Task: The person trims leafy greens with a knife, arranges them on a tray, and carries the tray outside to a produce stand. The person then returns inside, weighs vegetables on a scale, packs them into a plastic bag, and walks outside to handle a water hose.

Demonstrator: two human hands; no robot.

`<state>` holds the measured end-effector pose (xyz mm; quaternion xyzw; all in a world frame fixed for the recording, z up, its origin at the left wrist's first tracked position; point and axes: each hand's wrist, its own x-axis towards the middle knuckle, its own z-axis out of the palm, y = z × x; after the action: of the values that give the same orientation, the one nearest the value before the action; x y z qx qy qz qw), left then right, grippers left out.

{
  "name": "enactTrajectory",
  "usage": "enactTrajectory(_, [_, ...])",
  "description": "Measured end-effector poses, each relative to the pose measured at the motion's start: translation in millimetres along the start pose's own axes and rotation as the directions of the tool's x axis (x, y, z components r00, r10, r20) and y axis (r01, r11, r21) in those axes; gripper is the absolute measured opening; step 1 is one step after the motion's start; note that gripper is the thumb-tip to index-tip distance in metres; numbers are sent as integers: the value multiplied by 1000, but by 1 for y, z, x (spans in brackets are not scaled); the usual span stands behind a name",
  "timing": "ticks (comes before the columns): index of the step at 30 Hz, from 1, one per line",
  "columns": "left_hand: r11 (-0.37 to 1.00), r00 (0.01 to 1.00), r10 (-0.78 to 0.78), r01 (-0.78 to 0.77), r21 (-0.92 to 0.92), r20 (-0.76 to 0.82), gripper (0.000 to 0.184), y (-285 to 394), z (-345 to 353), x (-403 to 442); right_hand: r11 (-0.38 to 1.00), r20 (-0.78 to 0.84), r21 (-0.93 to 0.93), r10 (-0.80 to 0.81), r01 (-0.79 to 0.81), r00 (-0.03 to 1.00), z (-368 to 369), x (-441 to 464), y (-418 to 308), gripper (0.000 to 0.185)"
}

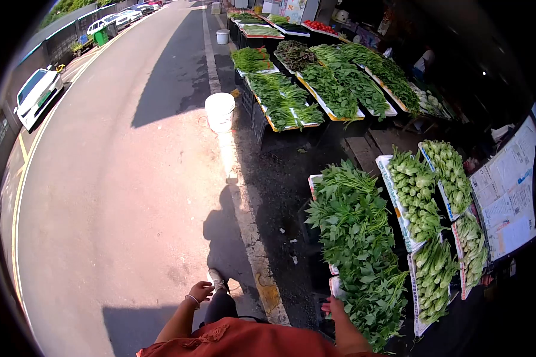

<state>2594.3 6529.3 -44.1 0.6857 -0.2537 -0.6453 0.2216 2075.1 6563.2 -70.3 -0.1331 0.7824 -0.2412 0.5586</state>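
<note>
My left hand (201, 291), with a bracelet (192, 300) at the wrist, hangs over the road beside my leg. Its fingers are loosely bent and apart, and nothing shows in them. My right hand (333, 306) is at the near left edge of a stall heaped with leafy greens (357, 238). Its fingers are partly spread and empty, close to a white foam tray (335, 286); whether they touch it I cannot tell. My shoe (215, 277) is on the pavement ahead of my body.
White bucket (220, 113) stands by the kerb line (250, 238). Trays of bunched greens (283, 98) line the right side, with pale green stem vegetables (414, 190) nearer. A printed board (509, 193) leans at right. A white car (39, 95) is parked across the road.
</note>
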Motion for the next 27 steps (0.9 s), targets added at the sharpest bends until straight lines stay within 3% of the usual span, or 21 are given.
enactTrajectory(3, [988,953,-136,110,-108,-270,34,-15,-109,4,995,132,-75,69,-60,989,79,8,-62,44])
enactTrajectory(4, [968,909,-237,189,-168,-343,30,-27,-154,5,994,138,-92,74,-61,988,103,8,-82,44])
enactTrajectory(5, [933,801,-350,250,-261,-486,26,-22,-186,-7,983,159,-155,122,-98,980,131,8,-98,40])
enactTrajectory(6, [876,745,-425,194,-443,-514,24,-41,-228,-9,968,178,-212,172,-133,969,158,3,-112,37])
enactTrajectory(7, [773,821,-423,107,-625,-383,25,-71,-277,2,967,188,-221,174,-131,967,181,0,-126,36])
enactTrajectory(8, [776,819,-427,114,-621,-383,25,-100,-310,23,966,187,-219,182,-139,965,199,0,-138,36])
enactTrajectory(11, [645,397,-727,117,-755,-560,21,-78,-347,-4,923,208,-356,231,-146,951,239,7,-162,41])
enactTrajectory(12, [652,396,-726,133,-747,-563,23,-70,-348,0,898,173,-395,278,-192,945,247,16,-170,41])
enactTrajectory(13, [570,480,-721,2,-821,-500,23,-35,-337,-1,869,136,-432,327,-241,935,255,23,-177,41])
enactTrajectory(14, [639,459,-719,145,-755,-521,36,-34,-339,19,861,95,-431,342,-271,935,264,29,-189,42])
enactTrajectory(15, [627,537,-710,184,-757,-457,45,-20,-334,35,852,55,-431,355,-298,933,276,38,-207,43])
enactTrajectory(16, [639,611,-676,208,-740,-412,45,-6,-329,53,838,28,-451,356,-306,934,289,47,-227,43])
enactTrajectory(19, [642,700,-656,322,-696,-281,38,71,-321,113,829,-25,-466,337,-309,941,345,98,-295,44])
enactTrajectory(22, [780,783,-525,287,-556,-333,35,183,-330,153,818,-86,-484,308,-310,947,431,149,-403,45])
enactTrajectory(23, [789,792,-497,243,-565,-354,35,221,-338,161,832,-50,-480,288,-276,956,466,167,-446,47])
enactTrajectory(25, [774,807,-461,162,-612,-370,36,272,-369,183,932,-66,-351,76,-94,995,552,184,-542,45])
enactTrajectory(27, [785,773,-445,94,-612,-453,40,317,-401,205,909,158,-403,-49,110,986,637,191,-650,44])
